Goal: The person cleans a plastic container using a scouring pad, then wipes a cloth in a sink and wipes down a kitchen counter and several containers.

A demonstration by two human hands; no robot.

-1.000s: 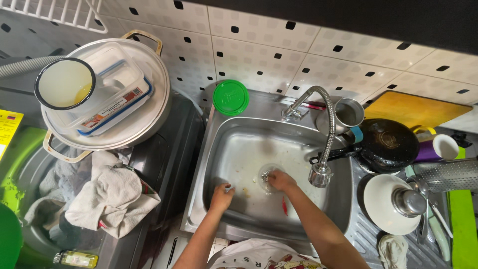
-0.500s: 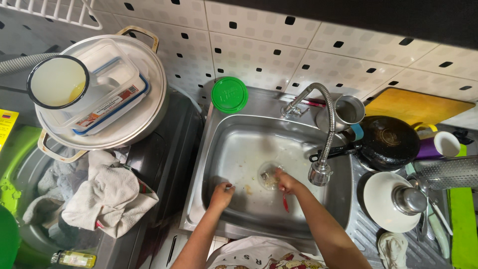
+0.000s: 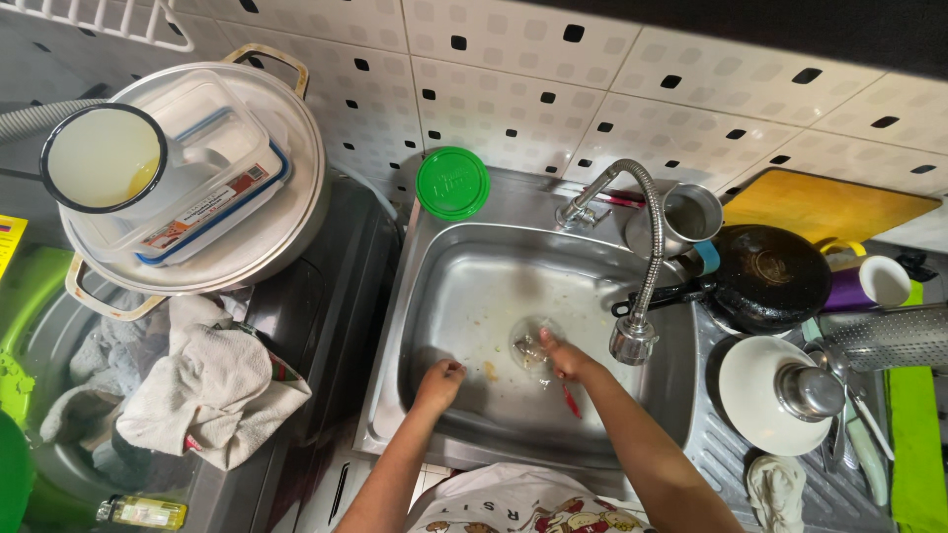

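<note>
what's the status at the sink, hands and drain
Left hand fisted on sink floor. Right hand at drain strainer, fingers in scraps. Faucet head beside right hand, red scrap below it.

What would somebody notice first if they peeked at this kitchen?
Probably the two hands down in the steel sink: the right hand touches the drain, the left hand is curled on the sink floor. Next, the bright green lid at the sink's back left corner, and the big lidded pot stacked with containers on the left.
</note>
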